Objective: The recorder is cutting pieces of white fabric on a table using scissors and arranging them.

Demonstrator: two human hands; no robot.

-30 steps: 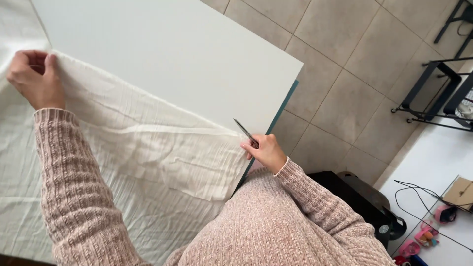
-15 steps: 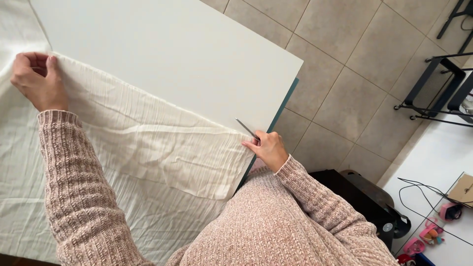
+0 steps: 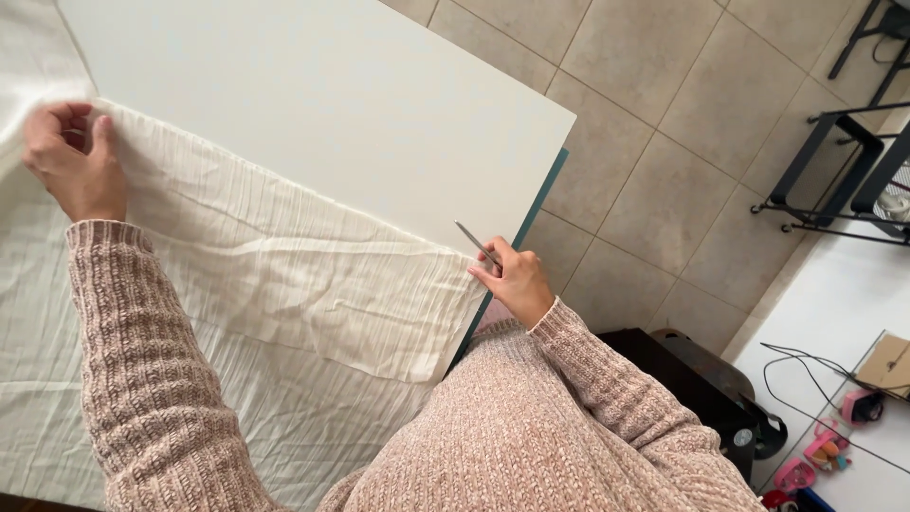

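Cloth [image 3: 284, 284]: cream, crinkled, folded edge across the table [image 3: 332, 95].
Left hand [image 3: 71, 156]: arm outstretched, fingers pinching the fold's far end.
Right hand [image 3: 512, 280]: at the table's near edge, fingers closed on the cloth corner and a thin metal tool [image 3: 474, 242].

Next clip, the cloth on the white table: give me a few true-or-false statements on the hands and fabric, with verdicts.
1. The left hand pinches the cream fabric at its folded edge. True.
2. The right hand is empty. False: it holds a thin metal tool.
3. The fabric hangs clear off the table. False: it lies spread flat on it.
4. The floor is tiled. True.
5. Both sleeves are knitted pink. True.
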